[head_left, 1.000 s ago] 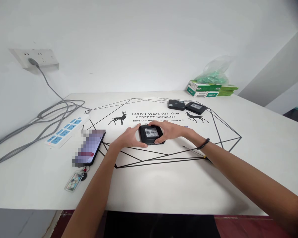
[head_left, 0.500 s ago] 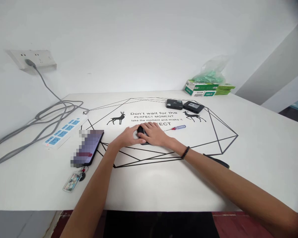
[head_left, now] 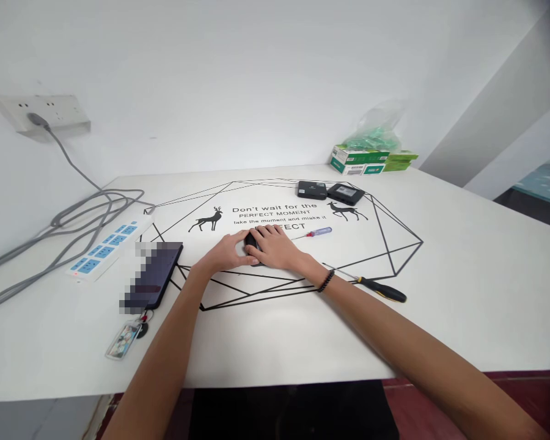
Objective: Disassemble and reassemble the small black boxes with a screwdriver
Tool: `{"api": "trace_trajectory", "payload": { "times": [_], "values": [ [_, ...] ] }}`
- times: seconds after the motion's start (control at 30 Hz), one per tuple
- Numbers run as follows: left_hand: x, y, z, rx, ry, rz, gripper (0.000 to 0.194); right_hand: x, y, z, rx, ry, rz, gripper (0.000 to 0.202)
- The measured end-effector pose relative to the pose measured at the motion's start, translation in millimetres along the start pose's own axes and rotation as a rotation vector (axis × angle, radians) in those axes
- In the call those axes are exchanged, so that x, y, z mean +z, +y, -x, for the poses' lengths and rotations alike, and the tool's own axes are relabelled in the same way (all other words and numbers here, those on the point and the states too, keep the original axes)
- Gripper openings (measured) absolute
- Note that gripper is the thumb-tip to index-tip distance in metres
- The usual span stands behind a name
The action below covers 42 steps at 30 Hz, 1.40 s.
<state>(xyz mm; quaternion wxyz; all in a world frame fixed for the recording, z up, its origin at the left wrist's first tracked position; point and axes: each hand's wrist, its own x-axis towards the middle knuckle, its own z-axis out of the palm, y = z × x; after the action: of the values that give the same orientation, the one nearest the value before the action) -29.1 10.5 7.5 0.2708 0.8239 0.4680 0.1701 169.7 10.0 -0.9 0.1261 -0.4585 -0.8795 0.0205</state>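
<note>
Black device (head_left: 250, 241) on white table (head_left: 266, 351), mostly covered. Left hand (head_left: 228, 252) pinching its left side. Right hand (head_left: 275, 247) laid over top; can't tell if gripping. Purple-handled screwdriver (head_left: 319, 232) just beyond, black-handled screwdriver (head_left: 382, 289) near right forearm (head_left: 380, 333).

- The scene is viewed by one head-worn camera, set above the near side of the table (head_left: 275, 342), whose near edge is caught at 6 o'clock.
- It is aimed forward and down, with the wall (head_left: 201, 73) faced at 12 o'clock.
- The left hand (head_left: 227, 252) and right hand (head_left: 277, 249) are seen from above and behind, near the centre.
- The forearms (head_left: 167, 354) are shown closer, cut off at 7 and 4 o'clock.
- The socket (head_left: 13, 113) is included at 10, the boxes (head_left: 364, 160) at 2.
</note>
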Motion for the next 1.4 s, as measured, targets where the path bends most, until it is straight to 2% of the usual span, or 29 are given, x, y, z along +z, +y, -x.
{"api": "trace_trajectory", "payload": {
  "times": [0.17, 0.3, 0.5, 0.8, 1.07, 1.17, 1.27, 1.4],
  "values": [
    [-0.6, -1.9, -0.3, 0.0, 0.011, 0.015, 0.091, 0.3, -0.3, -1.3, -0.003, -0.021, 0.036, 0.052],
    [-0.3, -3.9, -1.8, 0.037, 0.017, -0.001, 0.083, 2.2, -0.3, -2.8, 0.008, -0.03, 0.047, 0.054],
    [0.1, -3.9, -2.6, 0.06, 0.036, 0.0, 0.082, 5.6, 0.4, -4.5, 0.038, -0.028, 0.039, 0.057],
    [-1.4, 1.6, -2.0, 0.047, 0.032, 0.004, 0.078, 11.4, 3.1, -5.8, 0.054, -0.03, 0.015, 0.059],
    [-4.0, 6.5, -0.1, 0.026, 0.009, -0.023, 0.084, 8.1, 0.8, -6.1, 0.052, -0.028, 0.009, 0.059],
    [-3.0, 12.6, 6.9, 0.019, -0.005, -0.015, 0.087, 3.0, -5.2, 6.6, 0.049, -0.023, 0.009, 0.057],
    [3.2, 21.6, 18.5, 0.016, -0.043, -0.063, 0.094, -2.3, -14.7, 32.6, 0.038, -0.008, 0.003, 0.056],
    [13.6, 35.1, 30.1, 0.055, -0.063, -0.148, 0.091, -3.5, -26.3, 57.2, 0.047, 0.028, -0.03, 0.053]
  ]
}}
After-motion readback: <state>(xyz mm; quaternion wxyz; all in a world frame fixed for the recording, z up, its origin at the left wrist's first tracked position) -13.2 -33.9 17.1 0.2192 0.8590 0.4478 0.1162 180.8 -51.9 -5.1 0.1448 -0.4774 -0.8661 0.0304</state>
